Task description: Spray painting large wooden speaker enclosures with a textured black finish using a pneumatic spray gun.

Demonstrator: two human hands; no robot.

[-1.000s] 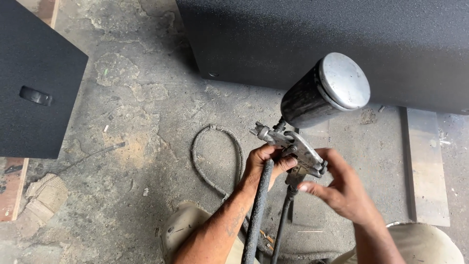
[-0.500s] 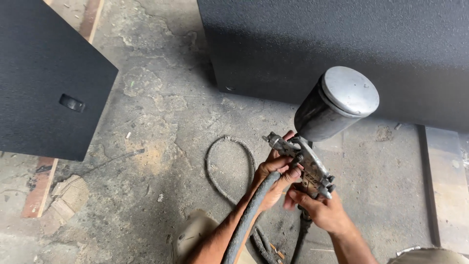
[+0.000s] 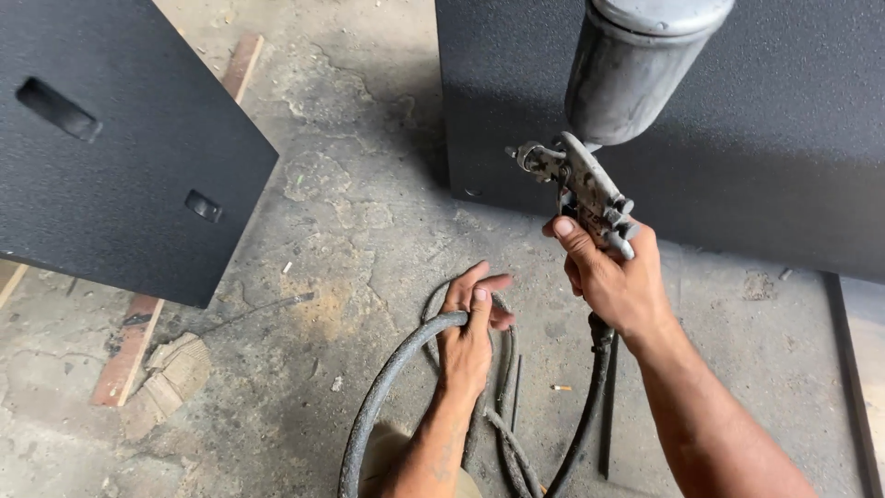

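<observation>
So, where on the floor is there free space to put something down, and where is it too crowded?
Bare concrete floor lies open between the left black panel and the large black panel. Another free patch lies right of the right hand, before the dark strip. It is crowded under the left hand, where the hose loops, and by the wood scraps.

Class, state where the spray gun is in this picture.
In the head view the spray gun is upper right of centre, held up in the right hand, its metal cup against the black textured panel behind.
</observation>
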